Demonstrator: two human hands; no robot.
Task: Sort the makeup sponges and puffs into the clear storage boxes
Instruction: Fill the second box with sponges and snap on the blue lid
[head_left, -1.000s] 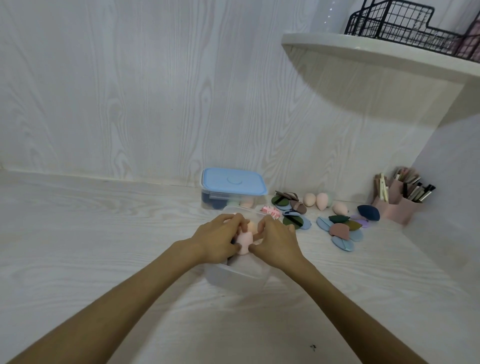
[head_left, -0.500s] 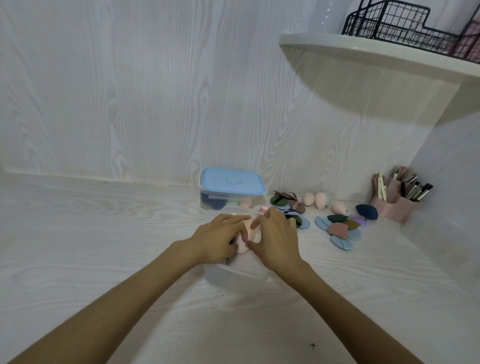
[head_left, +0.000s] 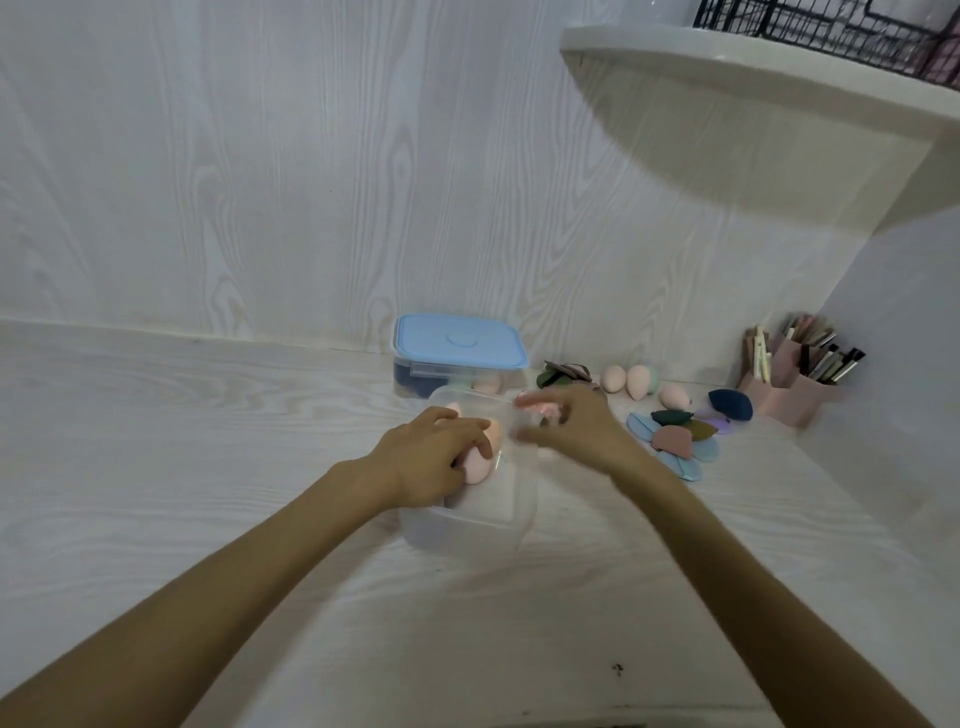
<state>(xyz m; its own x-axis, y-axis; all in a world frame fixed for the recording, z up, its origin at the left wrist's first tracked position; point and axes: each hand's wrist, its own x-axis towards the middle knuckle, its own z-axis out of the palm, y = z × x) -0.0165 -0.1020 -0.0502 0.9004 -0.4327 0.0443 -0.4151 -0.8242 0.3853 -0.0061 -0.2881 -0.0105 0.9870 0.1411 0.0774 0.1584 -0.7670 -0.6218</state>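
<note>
White wood-grain panelling backs a matching bench (head_left: 208, 467), on which an open clear box (head_left: 467, 525) sits near the middle, just in front of a lidded clear box with a blue lid (head_left: 460, 340). A second ago both hands were closed together over one pink sponge above the open box; now they are seen parted. The left hand (head_left: 431, 457) is held over the box's left side, fingers curled round pink sponges (head_left: 480, 460) that sit at the rim. The right hand (head_left: 576, 426) has been drawn off to the right past the box's far right corner, motion-blurred, fingers spread and relaxed, nothing visibly held. Judged: the sponge is being seated by the left hand alone while the right is freed for the next piece. Loose egg sponges (head_left: 628, 379) and flat puffs (head_left: 675, 439) remain unsorted toward the bench's right rear, beside a pink brush holder (head_left: 795, 395).
</note>
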